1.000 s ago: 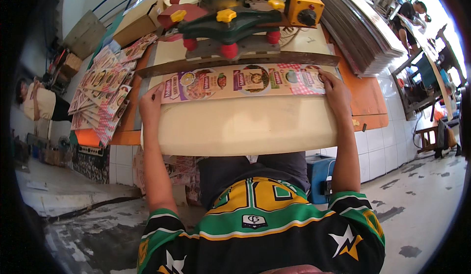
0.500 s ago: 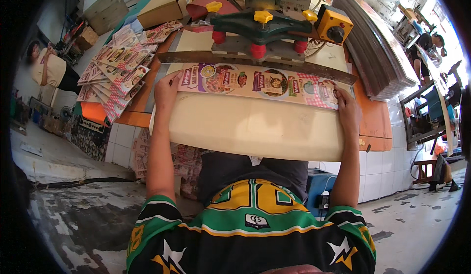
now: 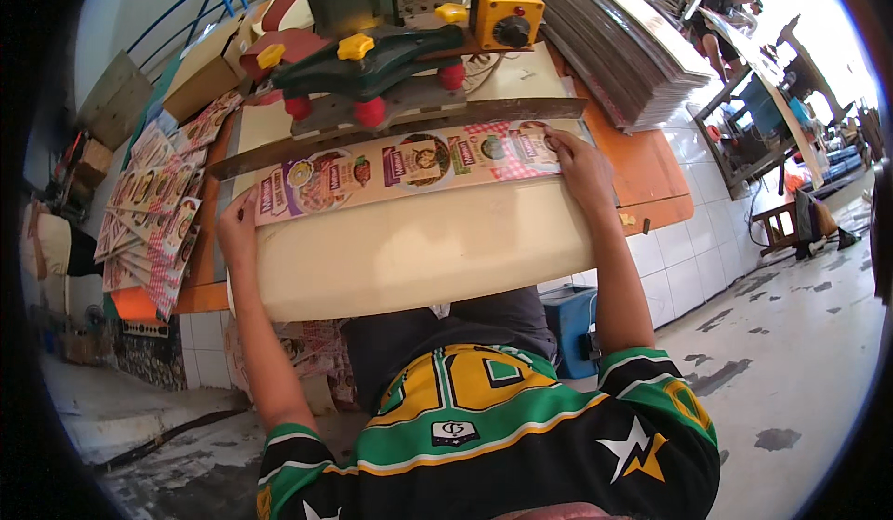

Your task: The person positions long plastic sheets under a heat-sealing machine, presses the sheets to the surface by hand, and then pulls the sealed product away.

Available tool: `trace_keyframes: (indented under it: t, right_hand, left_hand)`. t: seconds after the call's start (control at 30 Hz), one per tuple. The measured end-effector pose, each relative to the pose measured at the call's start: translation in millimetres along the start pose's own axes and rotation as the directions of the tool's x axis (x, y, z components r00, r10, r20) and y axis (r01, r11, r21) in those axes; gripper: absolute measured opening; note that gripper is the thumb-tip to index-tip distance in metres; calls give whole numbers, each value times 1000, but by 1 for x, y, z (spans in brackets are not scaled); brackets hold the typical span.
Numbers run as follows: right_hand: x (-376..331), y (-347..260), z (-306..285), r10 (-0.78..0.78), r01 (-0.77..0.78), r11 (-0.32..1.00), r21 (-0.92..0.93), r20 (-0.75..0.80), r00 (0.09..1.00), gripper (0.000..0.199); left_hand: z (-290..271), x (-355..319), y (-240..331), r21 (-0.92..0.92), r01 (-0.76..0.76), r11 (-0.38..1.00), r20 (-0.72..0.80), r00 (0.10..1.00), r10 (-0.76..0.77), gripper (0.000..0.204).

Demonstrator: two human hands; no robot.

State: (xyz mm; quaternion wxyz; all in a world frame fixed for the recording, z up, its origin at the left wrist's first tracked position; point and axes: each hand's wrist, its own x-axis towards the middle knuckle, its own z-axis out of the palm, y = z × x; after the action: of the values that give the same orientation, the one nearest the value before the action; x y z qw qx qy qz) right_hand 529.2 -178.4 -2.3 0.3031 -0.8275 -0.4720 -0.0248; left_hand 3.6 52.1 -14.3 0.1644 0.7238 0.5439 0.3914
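A long printed strip (image 3: 372, 178) with food pictures and a red-checked part lies across a cream padded board (image 3: 419, 246). Its far edge runs along a metal bar (image 3: 521, 109). My left hand (image 3: 238, 227) pinches the strip's left end, thumb on top. At the other end, my right hand (image 3: 581, 168) grips the right corner between thumb and fingers. Just behind the bar stands a press with a dark green clamp plate (image 3: 372, 66), yellow knobs and red collars. The undersides of the strip's ends, under my fingers, are hidden.
A loose pile of similar printed strips (image 3: 153, 208) covers the left of the orange table (image 3: 656, 176). At the back right rises a tall stack of flat sheets (image 3: 614, 50). A yellow control box (image 3: 507, 18) sits beside the press. Another person (image 3: 726, 13) is far right.
The whole view has swung to the right and tilted, so the press and strip appear farther left. Both hands keep hold of the strip's ends, and it stays against the bar.
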Motion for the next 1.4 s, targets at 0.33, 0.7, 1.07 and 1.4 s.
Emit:
trace_keyframes:
  t: [0.33,0.7,1.07,1.4]
  right_hand:
    - [-5,-9,-10,48,-49,999,2,27,998,33]
    - [-3,-5,-6,17,-17,999,39,5,1000,30]
    - [-5,-7,-9,30,-30,995,100,0,1000,30]
    - [-30,-11,-20,11,-16,948,319,17,1000,29]
  left_hand:
    - [2,0,7,-22,34,999,27,999,-33,33]
    - [-3,-3,17,-16,26,1000,36,999,-26,36]
    - [-6,-4,13,1,29,1000,37,999,-29,38]
    - [-17,-46,25,-30,14,999,17,1000,-13,31]
